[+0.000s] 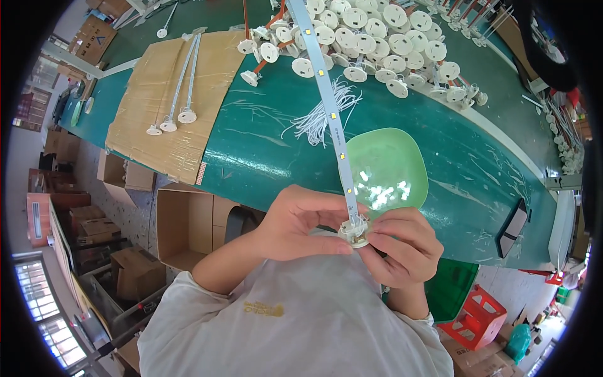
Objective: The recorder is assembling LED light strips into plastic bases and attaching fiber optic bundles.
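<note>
Between my two hands, close to my chest, is an LED strip (pixel 333 116) whose near end sits at a round white end cap (pixel 353 231). My left hand (pixel 301 223) grips the cap from the left, thumb beneath and fingers along the strip's end. From the right, the bent fingertips of my right hand (pixel 405 245) pinch at the cap's side; whether they hold a small part cannot be made out. The long strip runs up and away over the bench. Just beyond my hands lies a light green bowl (pixel 411 151) with small white pieces (pixel 383 191) in it.
The green bench (pixel 251 169) bears a bundle of white wires (pixel 320 116) and a big pile of white-capped strips (pixel 377 41). Three finished-looking strips (pixel 182 88) lie on a cardboard sheet (pixel 144 94) at left. A phone (pixel 512 227) rests at right; below stands a red crate (pixel 475 317).
</note>
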`<action>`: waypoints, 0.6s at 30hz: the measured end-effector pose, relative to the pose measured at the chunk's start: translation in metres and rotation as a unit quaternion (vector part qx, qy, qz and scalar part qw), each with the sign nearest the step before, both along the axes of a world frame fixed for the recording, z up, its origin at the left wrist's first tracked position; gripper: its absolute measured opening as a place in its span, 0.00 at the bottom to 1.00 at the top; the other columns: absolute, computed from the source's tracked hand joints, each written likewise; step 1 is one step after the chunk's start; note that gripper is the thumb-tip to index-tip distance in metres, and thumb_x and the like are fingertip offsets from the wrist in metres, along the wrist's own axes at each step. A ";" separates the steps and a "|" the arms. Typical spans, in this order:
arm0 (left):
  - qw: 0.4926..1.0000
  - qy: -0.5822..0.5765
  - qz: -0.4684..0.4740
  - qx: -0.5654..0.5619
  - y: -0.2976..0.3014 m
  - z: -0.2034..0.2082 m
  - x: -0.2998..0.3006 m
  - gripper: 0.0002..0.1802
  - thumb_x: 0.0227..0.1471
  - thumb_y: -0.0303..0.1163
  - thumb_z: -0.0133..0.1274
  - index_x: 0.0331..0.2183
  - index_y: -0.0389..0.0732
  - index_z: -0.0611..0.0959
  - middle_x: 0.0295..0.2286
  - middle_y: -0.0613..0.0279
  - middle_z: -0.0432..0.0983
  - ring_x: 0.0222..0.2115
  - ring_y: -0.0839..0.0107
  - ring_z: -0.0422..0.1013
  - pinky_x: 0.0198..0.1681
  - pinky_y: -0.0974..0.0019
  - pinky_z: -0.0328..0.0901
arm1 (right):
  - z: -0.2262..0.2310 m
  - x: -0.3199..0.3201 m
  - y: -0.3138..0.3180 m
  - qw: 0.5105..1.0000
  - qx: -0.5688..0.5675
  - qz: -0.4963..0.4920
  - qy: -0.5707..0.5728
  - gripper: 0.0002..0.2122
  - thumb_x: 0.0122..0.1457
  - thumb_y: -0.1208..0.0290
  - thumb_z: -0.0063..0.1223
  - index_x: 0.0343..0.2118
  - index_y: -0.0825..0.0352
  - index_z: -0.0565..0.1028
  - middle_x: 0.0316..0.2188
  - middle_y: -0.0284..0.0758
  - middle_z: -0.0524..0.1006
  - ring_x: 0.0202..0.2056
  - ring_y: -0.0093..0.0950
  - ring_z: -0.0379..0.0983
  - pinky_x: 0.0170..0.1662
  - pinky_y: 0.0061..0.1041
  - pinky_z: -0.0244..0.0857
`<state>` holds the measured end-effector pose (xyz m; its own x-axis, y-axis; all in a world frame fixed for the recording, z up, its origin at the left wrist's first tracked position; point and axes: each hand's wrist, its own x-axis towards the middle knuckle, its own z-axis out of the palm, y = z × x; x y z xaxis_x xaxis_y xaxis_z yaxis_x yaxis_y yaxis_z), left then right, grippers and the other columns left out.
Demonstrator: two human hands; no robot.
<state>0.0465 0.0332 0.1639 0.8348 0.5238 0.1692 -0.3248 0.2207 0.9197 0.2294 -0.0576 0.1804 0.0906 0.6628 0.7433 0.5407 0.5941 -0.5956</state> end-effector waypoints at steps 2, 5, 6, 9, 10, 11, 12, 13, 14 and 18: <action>1.000 0.003 0.004 0.010 0.002 0.001 0.001 0.32 0.43 0.15 0.64 0.52 0.27 0.73 0.43 0.44 0.78 0.46 0.59 0.75 0.50 0.57 0.70 | -0.001 0.002 0.001 1.000 0.009 0.008 -0.005 0.14 0.31 0.84 0.68 0.26 0.67 0.81 0.28 0.34 0.78 0.28 0.32 0.76 0.27 0.22 0.70; 1.000 0.001 0.015 0.005 0.001 0.002 0.002 0.29 0.43 0.14 0.64 0.49 0.28 0.75 0.42 0.44 0.78 0.45 0.59 0.76 0.50 0.57 0.71 | -0.006 0.004 0.001 1.000 0.017 0.001 -0.003 0.14 0.32 0.84 0.67 0.26 0.67 0.81 0.28 0.35 0.78 0.28 0.32 0.76 0.27 0.23 0.70; 1.000 -0.003 0.023 -0.010 0.000 0.002 0.003 0.27 0.42 0.14 0.64 0.47 0.28 0.75 0.43 0.44 0.78 0.46 0.59 0.76 0.50 0.57 0.70 | -0.007 0.005 0.002 1.000 0.015 0.001 -0.001 0.14 0.32 0.84 0.67 0.26 0.67 0.81 0.28 0.35 0.78 0.28 0.32 0.76 0.27 0.23 0.70; 0.998 -0.021 0.052 -0.042 -0.001 0.003 0.007 0.24 0.42 0.13 0.64 0.44 0.29 0.75 0.42 0.45 0.78 0.46 0.60 0.76 0.51 0.58 0.70 | -0.007 0.005 0.002 1.000 0.003 -0.008 0.000 0.13 0.32 0.84 0.66 0.27 0.67 0.81 0.28 0.35 0.78 0.28 0.32 0.76 0.27 0.23 0.70; 0.997 -0.021 0.053 -0.043 -0.001 0.002 0.006 0.24 0.42 0.13 0.64 0.44 0.29 0.75 0.42 0.45 0.78 0.46 0.60 0.76 0.51 0.58 0.70 | -0.007 0.004 0.002 1.000 0.000 -0.011 0.001 0.13 0.32 0.84 0.66 0.26 0.67 0.81 0.28 0.35 0.78 0.28 0.32 0.76 0.27 0.23 0.70; 0.998 -0.022 0.048 -0.028 0.001 0.000 0.005 0.24 0.42 0.14 0.64 0.44 0.29 0.75 0.42 0.46 0.78 0.46 0.60 0.75 0.51 0.58 0.70 | -0.007 0.004 0.003 1.000 -0.003 -0.013 0.002 0.13 0.32 0.85 0.65 0.26 0.67 0.81 0.28 0.35 0.78 0.28 0.33 0.76 0.27 0.23 0.70; 0.999 -0.022 0.043 -0.013 0.002 -0.001 0.004 0.25 0.42 0.14 0.65 0.44 0.29 0.75 0.41 0.46 0.78 0.46 0.61 0.75 0.51 0.58 0.70 | -0.007 0.003 0.003 1.000 -0.004 -0.012 0.002 0.13 0.32 0.85 0.65 0.26 0.67 0.81 0.28 0.35 0.78 0.28 0.33 0.76 0.27 0.23 0.70; 0.999 -0.022 0.043 -0.014 0.002 -0.001 0.004 0.25 0.42 0.14 0.65 0.44 0.29 0.75 0.41 0.46 0.78 0.46 0.61 0.75 0.51 0.58 0.70 | -0.008 0.003 0.003 1.000 -0.004 -0.014 0.004 0.13 0.32 0.85 0.65 0.26 0.67 0.81 0.28 0.35 0.78 0.28 0.33 0.76 0.27 0.23 0.70; 0.999 -0.023 0.041 -0.011 0.002 -0.002 0.004 0.24 0.42 0.14 0.65 0.44 0.29 0.75 0.41 0.47 0.78 0.45 0.61 0.76 0.51 0.59 0.70 | -0.008 0.003 0.002 1.000 -0.004 -0.016 0.006 0.13 0.32 0.85 0.65 0.26 0.67 0.81 0.28 0.35 0.78 0.28 0.33 0.76 0.27 0.23 0.70; 0.999 -0.017 0.027 0.007 0.005 -0.001 0.003 0.23 0.43 0.15 0.65 0.43 0.28 0.75 0.41 0.47 0.78 0.44 0.64 0.76 0.50 0.60 0.70 | -0.008 0.002 0.002 1.000 -0.010 -0.014 0.006 0.13 0.32 0.85 0.65 0.26 0.67 0.81 0.27 0.35 0.78 0.28 0.33 0.75 0.27 0.23 0.70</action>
<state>0.0494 0.0383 0.1629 0.7990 0.5652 0.2054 -0.3679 0.1890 0.9105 0.2317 -0.0560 0.1719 0.1191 0.6752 0.7280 0.5500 0.5656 -0.6145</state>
